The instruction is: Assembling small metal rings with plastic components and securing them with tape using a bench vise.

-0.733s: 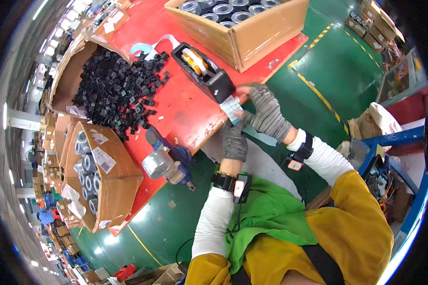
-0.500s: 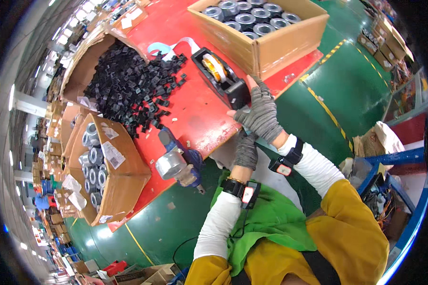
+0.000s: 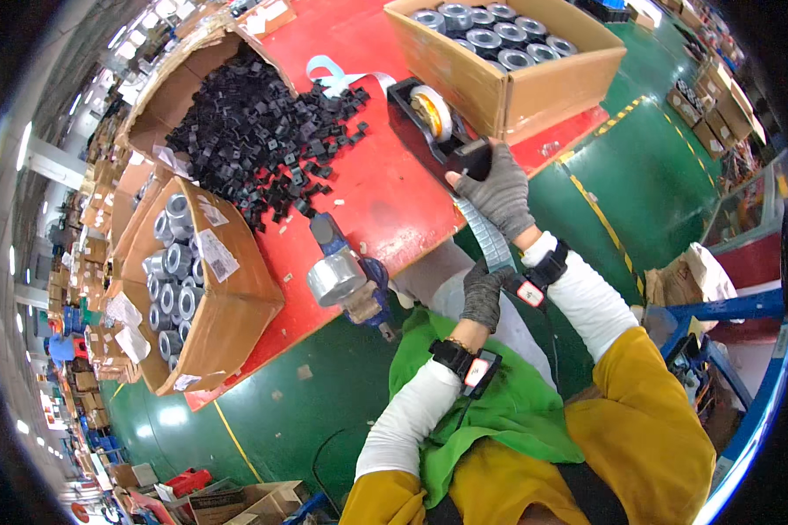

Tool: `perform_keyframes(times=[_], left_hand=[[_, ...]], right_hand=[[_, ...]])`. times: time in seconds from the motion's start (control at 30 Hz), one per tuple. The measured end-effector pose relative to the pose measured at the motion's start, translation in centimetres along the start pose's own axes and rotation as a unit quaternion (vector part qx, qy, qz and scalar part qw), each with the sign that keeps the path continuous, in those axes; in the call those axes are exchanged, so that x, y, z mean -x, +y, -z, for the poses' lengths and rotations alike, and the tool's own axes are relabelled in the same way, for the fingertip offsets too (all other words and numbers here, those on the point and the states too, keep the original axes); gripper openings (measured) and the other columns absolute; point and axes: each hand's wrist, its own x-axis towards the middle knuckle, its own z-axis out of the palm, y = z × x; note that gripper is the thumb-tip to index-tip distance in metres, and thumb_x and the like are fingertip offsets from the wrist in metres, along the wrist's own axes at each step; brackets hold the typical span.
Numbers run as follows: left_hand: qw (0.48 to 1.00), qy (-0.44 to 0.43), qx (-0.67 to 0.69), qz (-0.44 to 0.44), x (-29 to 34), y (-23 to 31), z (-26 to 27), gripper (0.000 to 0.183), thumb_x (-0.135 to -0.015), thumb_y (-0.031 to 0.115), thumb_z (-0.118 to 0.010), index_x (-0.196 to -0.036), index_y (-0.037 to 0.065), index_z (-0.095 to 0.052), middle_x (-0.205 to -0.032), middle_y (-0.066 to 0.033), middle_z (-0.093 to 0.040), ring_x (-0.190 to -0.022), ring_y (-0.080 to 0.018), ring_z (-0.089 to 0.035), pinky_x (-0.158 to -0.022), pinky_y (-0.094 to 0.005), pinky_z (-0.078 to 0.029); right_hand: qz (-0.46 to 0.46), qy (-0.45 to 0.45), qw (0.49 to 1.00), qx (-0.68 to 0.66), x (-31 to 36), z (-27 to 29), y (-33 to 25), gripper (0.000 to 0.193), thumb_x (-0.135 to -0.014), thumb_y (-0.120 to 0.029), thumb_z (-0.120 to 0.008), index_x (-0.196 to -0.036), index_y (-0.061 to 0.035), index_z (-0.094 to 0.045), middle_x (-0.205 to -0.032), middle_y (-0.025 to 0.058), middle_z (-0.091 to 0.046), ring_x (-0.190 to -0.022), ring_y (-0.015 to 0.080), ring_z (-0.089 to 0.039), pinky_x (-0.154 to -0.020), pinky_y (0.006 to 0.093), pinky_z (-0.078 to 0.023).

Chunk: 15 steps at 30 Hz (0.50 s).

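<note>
My right hand (image 3: 501, 197), in a grey fingerless glove, grips the near end of a black tape dispenser (image 3: 411, 131), thumb on one side and fingers on the other. A roll with a white rim and orange core sits in the dispenser. From its near end a pale blue-grey strip of tape (image 3: 486, 234) runs down past the table edge to my left hand (image 3: 483, 293). That hand is closed on the strip's lower end; its fingertips are partly hidden. Left of it, a blue bench vise (image 3: 375, 284) at the table edge carries a silver metal cylinder (image 3: 335, 277).
On the red table (image 3: 394, 223) lies a heap of small black parts (image 3: 245, 131), spilling from a cardboard box. Another carton (image 3: 236, 306) of metal rings stands at the left, and a box (image 3: 552, 92) of similar rings at the back. A blue metal frame (image 3: 727, 293) is at my right.
My left hand has moved down and right, away from the dispenser, and a length of tape now stretches between them. The right hand stays at the dispenser's end. The whole view has shifted slightly.
</note>
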Motion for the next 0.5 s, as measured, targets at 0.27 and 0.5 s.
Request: perform_keyframes(times=[0.27,0.5], left_hand=[[0.992,-0.055,0.11,-0.001,2.5,2.0,0.2,0.03,-0.074,0.001,-0.064,-0.103,0.001,-0.058,-0.092,-0.0029,-0.061,-0.082,-0.0152,-0.055,-0.076,-0.0282,-0.044],[0.996,-0.06,0.029,-0.059,2.8,3.7,0.2,0.031,-0.075,0.005,-0.066,-0.105,0.002,-0.058,-0.095,-0.0031,-0.061,-0.085,-0.0148,-0.055,-0.078,-0.0282,-0.043]], right_hand=[[0.064,-0.055,0.996,0.011,-0.8,2.1,2.5,0.065,-0.066,-0.041,-0.076,-0.113,-0.0039,-0.05,-0.103,0.0175,-0.06,-0.093,0.03,-0.061,-0.081,0.0384,-0.047],[0.24,-0.166,0.956,-0.034,5.1,9.0,3.9,0.023,-0.07,-0.023,-0.074,-0.084,-0.0084,-0.061,-0.091,0.0104,-0.059,-0.09,0.0289,-0.057,-0.081,0.0398,-0.045]])
